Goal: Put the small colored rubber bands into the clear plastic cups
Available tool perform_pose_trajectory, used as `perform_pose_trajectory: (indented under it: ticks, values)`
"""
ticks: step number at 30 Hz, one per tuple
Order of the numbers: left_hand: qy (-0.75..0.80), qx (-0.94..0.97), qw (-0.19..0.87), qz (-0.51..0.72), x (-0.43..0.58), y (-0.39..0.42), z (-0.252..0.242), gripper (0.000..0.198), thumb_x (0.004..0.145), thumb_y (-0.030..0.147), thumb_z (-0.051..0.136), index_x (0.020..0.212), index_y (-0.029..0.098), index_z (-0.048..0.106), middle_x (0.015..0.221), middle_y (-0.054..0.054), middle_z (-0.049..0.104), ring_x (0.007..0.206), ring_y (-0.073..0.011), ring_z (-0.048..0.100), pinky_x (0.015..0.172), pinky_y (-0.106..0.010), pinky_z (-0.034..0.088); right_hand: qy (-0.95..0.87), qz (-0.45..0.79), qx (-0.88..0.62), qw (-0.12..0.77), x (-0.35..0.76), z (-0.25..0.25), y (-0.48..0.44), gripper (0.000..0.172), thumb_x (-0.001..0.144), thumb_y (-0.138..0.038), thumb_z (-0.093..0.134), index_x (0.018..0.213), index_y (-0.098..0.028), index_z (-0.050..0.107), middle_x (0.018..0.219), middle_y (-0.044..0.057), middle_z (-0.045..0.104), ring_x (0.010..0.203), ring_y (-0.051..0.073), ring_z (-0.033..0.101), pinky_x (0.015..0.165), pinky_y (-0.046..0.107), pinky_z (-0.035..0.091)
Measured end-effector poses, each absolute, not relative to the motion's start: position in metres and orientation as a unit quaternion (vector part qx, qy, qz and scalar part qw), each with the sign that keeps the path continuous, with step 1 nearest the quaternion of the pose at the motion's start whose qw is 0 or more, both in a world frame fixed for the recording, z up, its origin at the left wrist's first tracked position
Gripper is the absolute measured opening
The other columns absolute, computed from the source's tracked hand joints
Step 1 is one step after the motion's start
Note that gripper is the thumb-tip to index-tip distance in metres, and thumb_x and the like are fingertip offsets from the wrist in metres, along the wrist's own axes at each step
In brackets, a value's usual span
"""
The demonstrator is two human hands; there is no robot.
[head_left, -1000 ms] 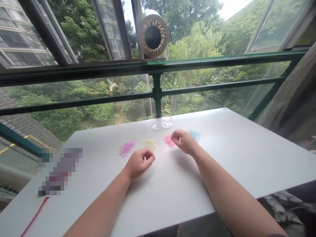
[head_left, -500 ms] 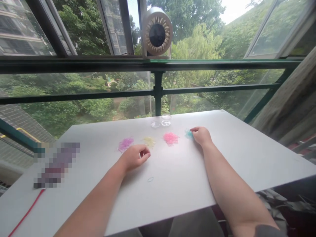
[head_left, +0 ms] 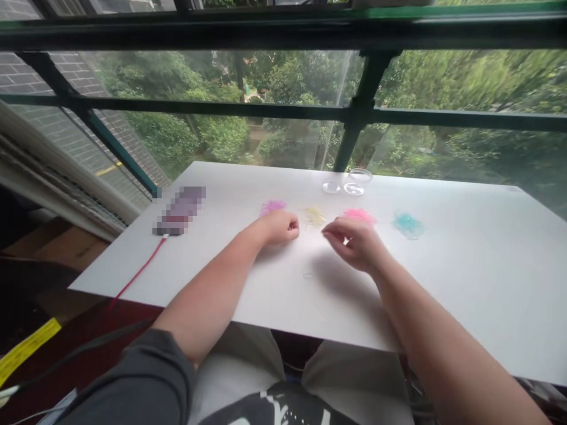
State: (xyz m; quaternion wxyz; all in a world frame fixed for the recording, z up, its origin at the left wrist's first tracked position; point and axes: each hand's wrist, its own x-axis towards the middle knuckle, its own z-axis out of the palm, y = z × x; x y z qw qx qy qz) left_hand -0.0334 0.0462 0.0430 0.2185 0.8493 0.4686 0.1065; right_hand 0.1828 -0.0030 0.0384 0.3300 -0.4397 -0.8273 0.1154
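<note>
Four small piles of thin elastic bands lie in a row on the white table [head_left: 465,277]: purple [head_left: 273,206], pale yellow [head_left: 314,216], pink [head_left: 361,215] and teal [head_left: 408,224]. My left hand [head_left: 278,228] rests just in front of the purple pile, its fingers curled closed; whatever they may hold is hidden. In front of the pink pile, my right hand [head_left: 357,242] is raised over the table with thumb and fingertips pinched together. Anything in that pinch is too small to make out. One loose band [head_left: 307,275] lies nearer me, between the hands.
Clear round plastic containers [head_left: 354,189] stand at the table's back edge. A blurred-out phone-like object [head_left: 181,211] with a red cable [head_left: 140,268] lies on the left. Behind the table runs a green metal railing [head_left: 212,108] with glass.
My right hand has left the teal pile and moved left, in front of the pink one. My left hand stays near the purple pile. The view has tilted down and turned left.
</note>
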Motion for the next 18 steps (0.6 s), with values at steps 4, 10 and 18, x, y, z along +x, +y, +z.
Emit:
perform_pose_trajectory:
  ticks: [4,10,18]
  values:
    - [0.47,0.847,0.226,0.101,-0.033,0.045,0.044,0.016,0.069,0.023,0.048,0.071,0.015,0.063,0.067,-0.002,0.064,0.056,-0.0121,0.05,0.052,-0.023,0.034,-0.869,0.192,-0.37,0.267,0.162,0.034,-0.011,0.013,0.079,-0.021,0.053,0.083,-0.018,0.065,0.07,0.003,0.058,0.06,0.012,0.05,0.057,0.023,0.038]
    - [0.456,0.853,0.24,0.084,-0.031,0.042,0.045,0.014,0.067,0.021,0.049,0.068,0.016,0.061,0.066,-0.002,0.063,0.054,-0.0118,0.048,0.05,-0.023,0.031,-0.899,0.262,-0.316,0.151,0.165,0.032,-0.014,0.011,0.07,-0.02,0.065,0.081,-0.02,0.066,0.079,0.002,0.06,0.065,0.011,0.053,0.062,0.023,0.041]
    - [0.437,0.856,0.262,0.092,-0.028,0.038,0.04,0.017,0.07,0.026,0.049,0.073,0.018,0.064,0.068,-0.001,0.065,0.059,-0.0134,0.052,0.053,-0.022,0.035,-0.898,0.209,-0.348,0.168,0.158,0.026,-0.014,0.011,0.075,-0.011,0.052,0.072,-0.018,0.058,0.078,0.002,0.059,0.066,0.012,0.051,0.062,0.023,0.038]
